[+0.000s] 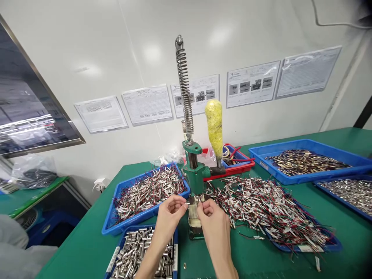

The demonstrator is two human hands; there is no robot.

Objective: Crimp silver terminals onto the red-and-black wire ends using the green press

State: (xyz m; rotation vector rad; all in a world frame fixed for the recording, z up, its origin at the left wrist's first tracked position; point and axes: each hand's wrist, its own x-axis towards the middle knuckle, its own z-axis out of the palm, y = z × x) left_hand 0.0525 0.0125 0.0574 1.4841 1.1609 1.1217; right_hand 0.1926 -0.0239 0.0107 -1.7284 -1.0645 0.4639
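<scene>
**Both hands at the base of the hand press**

The green table (290, 263) carries all the work items. On its right side stands a large blue tray (343, 157) of brassy metal parts, and a second blue tray (328, 186) of silvery parts lies just in front of it at the right edge.

A wide heap of wired metal sleeves (267, 209) with red and black leads covers the tray right of centre. A left blue tray (112, 217) holds a similar pile of wired sleeves. A near blue tray (114, 259) at the bottom edge holds plain metal tubes. A red tray (247, 164) sits behind the press.

The green hand press (195, 174) stands at the centre, with a tall coil spring (185, 85) above it and a yellow-wrapped lever handle (214, 126) to its right, pointing upward.

The left hand (170, 215) is at the left side of the press base, fingers pinched narrowly toward the press die. The right hand (213, 221) is at the right side, fingers curled in close. Between the fingertips of both hands, at the press base, lies a small metal piece (194, 200). It is touching or just beside the fingertips; which hand actually grips it cannot be told.
</scene>
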